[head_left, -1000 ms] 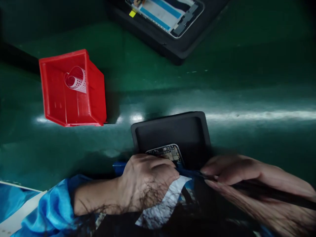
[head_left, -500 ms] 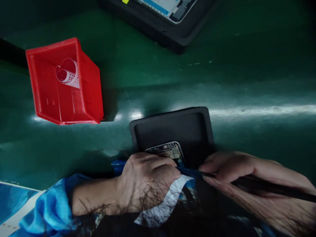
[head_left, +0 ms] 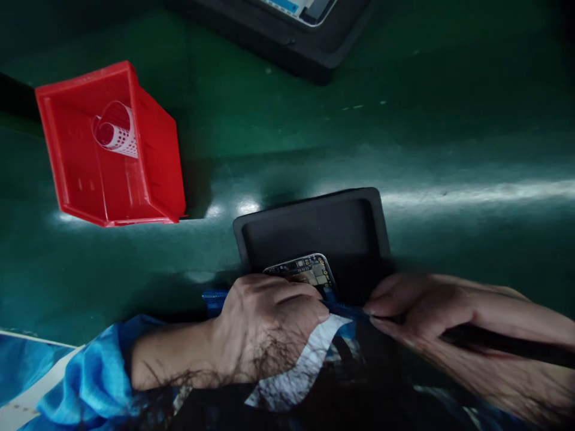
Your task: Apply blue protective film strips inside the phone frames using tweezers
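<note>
An opened phone (head_left: 317, 272) with its circuit board showing lies in a black tray (head_left: 309, 230). My left hand (head_left: 269, 329) is closed over the near part of the phone, its fingers curled under and hidden, so I cannot make out what they grip. My right hand (head_left: 422, 317) pinches thumb and finger together at the phone's right, with a dark slim tool (head_left: 507, 344) lying along the palm. Its tip is too dark to see. Blue material (head_left: 345, 309) shows between the hands. Below my left hand hangs a white curved strip (head_left: 299, 371), partly behind strands of hair.
A red bin (head_left: 164, 155) stands at the left, holding a rolled white perforated strip (head_left: 119, 136). At the top, another black tray (head_left: 309, 63) carries an opened phone (head_left: 314, 13). Everything stands on a green table (head_left: 269, 137).
The view has shifted slightly, so bin and trays sit a little higher and further left. My right hand has moved slightly and its fingers have closed more over the tool. My left hand stays put.
</note>
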### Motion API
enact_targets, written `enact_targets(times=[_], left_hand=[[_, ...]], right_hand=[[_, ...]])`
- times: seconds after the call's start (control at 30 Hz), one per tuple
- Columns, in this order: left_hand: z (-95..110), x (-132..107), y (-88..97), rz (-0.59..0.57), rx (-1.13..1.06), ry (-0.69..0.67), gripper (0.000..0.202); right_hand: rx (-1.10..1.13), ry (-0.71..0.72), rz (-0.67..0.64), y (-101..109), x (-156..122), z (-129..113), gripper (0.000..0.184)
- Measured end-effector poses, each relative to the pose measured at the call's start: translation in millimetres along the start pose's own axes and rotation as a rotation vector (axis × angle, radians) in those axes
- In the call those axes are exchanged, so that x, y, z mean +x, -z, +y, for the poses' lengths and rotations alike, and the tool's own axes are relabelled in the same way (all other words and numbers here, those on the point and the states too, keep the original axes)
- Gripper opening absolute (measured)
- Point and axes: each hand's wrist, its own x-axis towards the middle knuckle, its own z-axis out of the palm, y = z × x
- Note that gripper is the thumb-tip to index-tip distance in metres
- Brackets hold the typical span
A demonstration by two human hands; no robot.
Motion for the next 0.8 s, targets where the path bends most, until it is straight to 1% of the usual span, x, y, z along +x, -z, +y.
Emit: enact_targets(times=[0.07,0.17,0.23,0.3,0.4,0.47,0.53,0.6,0.63,0.7,0.8], left_hand=[[-0.5,-0.2,0.2,-0.016,-0.005,0.006,0.012],[-0.7,-0.8,0.2,-0.036,-0.022,0.022,0.012],[-0.4,-1.2,0.0,-0.051,-0.037,0.034,0.011],[0.1,-1.3,-0.2,-0.062,-0.047,0.048,0.009],[0.9,-1.2,-0.2,-0.058,-0.041,0.066,0.01],[1.2,-1.1,0.1,-0.047,-0.034,0.067,0.01],[1.1,-1.2,0.5,-0.044,-0.04,0.06,0.009],[0.8,-1.0,0.8,-0.057,-0.043,0.057,0.009],[0.7,-0.7,0.9,-0.062,-0.041,0.058,0.009],[0.6,-0.1,0.9,-0.061,-0.037,0.062,0.011],[0.5,-0.1,1.0,-0.051,-0.039,0.056,0.011]], right_hand=[[-0.011,0.056,-0.032,2.3,1.9,1.9,0.01],[0.024,0.062,-0.011,1.7,3.6,4.9,0.017],[0.056,0.07,-0.033,0.5,3.3,6.9,0.02],[0.102,0.048,-0.046,-0.1,2.1,8.6,0.021],[0.165,-0.028,-0.045,-0.9,-0.9,10.0,0.022],[0.164,-0.093,0.025,-2.7,-2.2,10.2,0.018],[0.153,-0.178,0.135,-5.9,-2.3,10.0,0.015],[0.168,-0.26,0.235,-9.4,-1.3,9.8,0.019],[0.181,-0.284,0.264,-10.9,-0.6,9.7,0.021],[0.203,-0.307,0.287,-12.8,0.4,9.7,0.023],[0.206,-0.318,0.287,-12.6,0.5,9.7,0.024]])
